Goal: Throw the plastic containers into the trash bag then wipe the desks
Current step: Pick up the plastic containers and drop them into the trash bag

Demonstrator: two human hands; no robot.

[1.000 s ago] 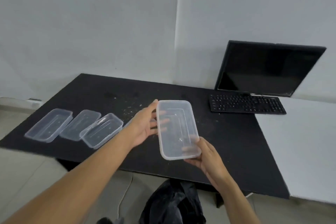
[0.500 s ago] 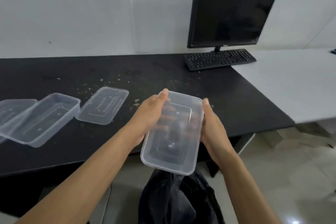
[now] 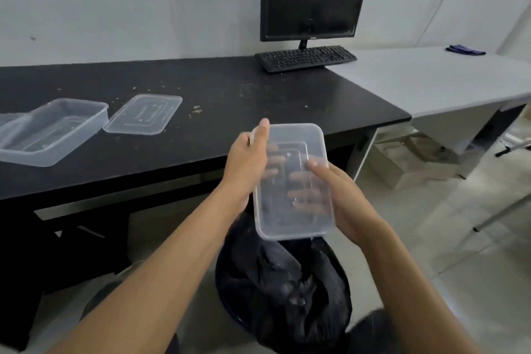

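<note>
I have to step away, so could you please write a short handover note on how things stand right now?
Left hand and right hand: both grip one clear container, held above the open black trash bag on the floor.
On the black desk: an open tub at the left with a lid beside it; something clear is cut off at the left edge. Crumbs lie scattered on it.
Done: container lifted off the desk.
Left: drop it in the bag, bin the rest, then wipe the black desk and the white desk; a dark cloth lies there.
</note>
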